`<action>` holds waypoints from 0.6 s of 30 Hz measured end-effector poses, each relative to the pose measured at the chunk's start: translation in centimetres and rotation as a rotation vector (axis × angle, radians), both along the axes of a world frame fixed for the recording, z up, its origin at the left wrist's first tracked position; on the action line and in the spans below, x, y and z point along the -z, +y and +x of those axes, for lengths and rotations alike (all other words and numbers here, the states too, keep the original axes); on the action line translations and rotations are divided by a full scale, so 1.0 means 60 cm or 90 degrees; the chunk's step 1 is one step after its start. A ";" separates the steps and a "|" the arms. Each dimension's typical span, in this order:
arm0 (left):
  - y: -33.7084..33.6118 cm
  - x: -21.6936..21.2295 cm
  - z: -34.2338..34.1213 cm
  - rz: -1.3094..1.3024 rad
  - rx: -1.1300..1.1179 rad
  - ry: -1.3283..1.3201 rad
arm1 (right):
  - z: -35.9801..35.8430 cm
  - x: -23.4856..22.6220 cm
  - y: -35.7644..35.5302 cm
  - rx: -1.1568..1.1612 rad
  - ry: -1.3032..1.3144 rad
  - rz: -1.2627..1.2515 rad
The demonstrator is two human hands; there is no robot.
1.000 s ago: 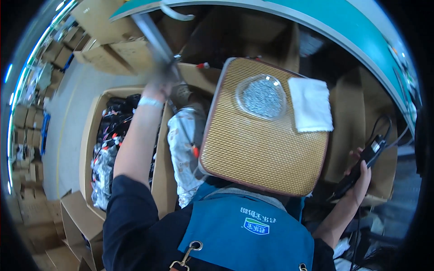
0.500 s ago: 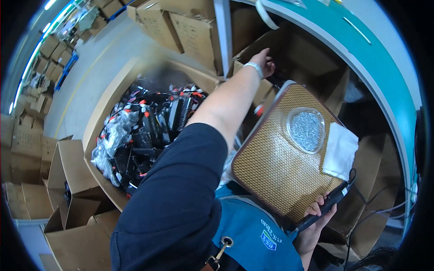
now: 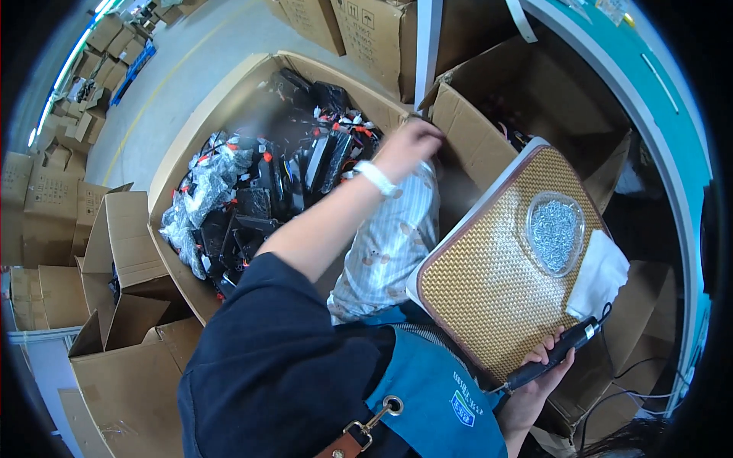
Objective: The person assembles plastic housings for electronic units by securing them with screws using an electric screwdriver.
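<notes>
While the black tool (image 3: 553, 355) is gripped in the right hand (image 3: 538, 382), the left hand (image 3: 412, 143) has been lowered toward the box (image 3: 229, 114); its curled fingers look empty.

I see stacked cardboard cartons (image 3: 359, 27) along the top, empty open boxes (image 3: 126, 252) at lower left on a grey concrete floor (image 3: 175, 69). Clear dish of small screws (image 3: 555, 231) and white cloth (image 3: 599, 276) sit on the woven mat; striped fabric (image 3: 389, 244) drapes beside it. Teal wall edge (image 3: 649, 84) at right.
</notes>
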State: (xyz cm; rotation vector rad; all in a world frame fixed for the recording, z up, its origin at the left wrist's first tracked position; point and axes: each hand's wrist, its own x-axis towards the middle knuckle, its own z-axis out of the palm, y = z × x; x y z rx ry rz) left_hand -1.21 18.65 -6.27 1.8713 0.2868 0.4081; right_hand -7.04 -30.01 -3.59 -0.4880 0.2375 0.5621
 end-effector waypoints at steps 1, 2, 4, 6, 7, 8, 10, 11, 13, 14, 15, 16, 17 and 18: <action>0.028 -0.027 -0.039 0.136 -0.169 0.035 | 0.001 -0.006 0.004 -0.003 0.004 -0.004; 0.089 -0.004 -0.067 0.228 -0.227 0.013 | 0.001 -0.011 0.009 0.017 0.023 -0.056; 0.191 0.015 -0.134 0.466 -0.372 0.121 | 0.007 -0.016 0.019 0.026 0.041 -0.105; 0.255 0.071 -0.204 0.569 -0.403 0.407 | 0.010 -0.019 0.025 0.047 0.049 -0.178; 0.264 0.088 -0.225 0.550 -0.325 0.532 | 0.011 -0.020 0.030 0.045 0.048 -0.178; 0.269 0.108 -0.244 0.524 -0.243 0.652 | 0.011 -0.022 0.036 0.052 0.050 -0.197; 0.219 0.115 -0.234 0.601 -0.202 0.674 | 0.009 -0.023 0.040 0.061 0.052 -0.221; 0.190 0.099 -0.206 0.596 -0.234 0.653 | 0.008 -0.022 0.037 0.067 0.053 -0.237; 0.167 0.115 -0.165 0.679 -0.309 0.511 | 0.005 -0.024 0.038 0.070 0.051 -0.254; 0.172 0.129 -0.147 0.685 -0.318 0.476 | 0.005 -0.027 0.043 0.072 0.057 -0.271; 0.182 0.144 -0.135 0.683 -0.318 0.477 | 0.003 -0.030 0.044 0.075 0.062 -0.287; 0.190 0.149 -0.113 0.612 -0.322 0.517 | 0.004 -0.030 0.043 0.079 0.060 -0.290; 0.193 0.153 -0.099 0.542 -0.323 0.555 | 0.006 -0.026 0.040 0.072 0.061 -0.283; 0.195 0.159 -0.103 0.601 -0.322 0.543 | 0.006 -0.023 0.038 0.066 0.063 -0.276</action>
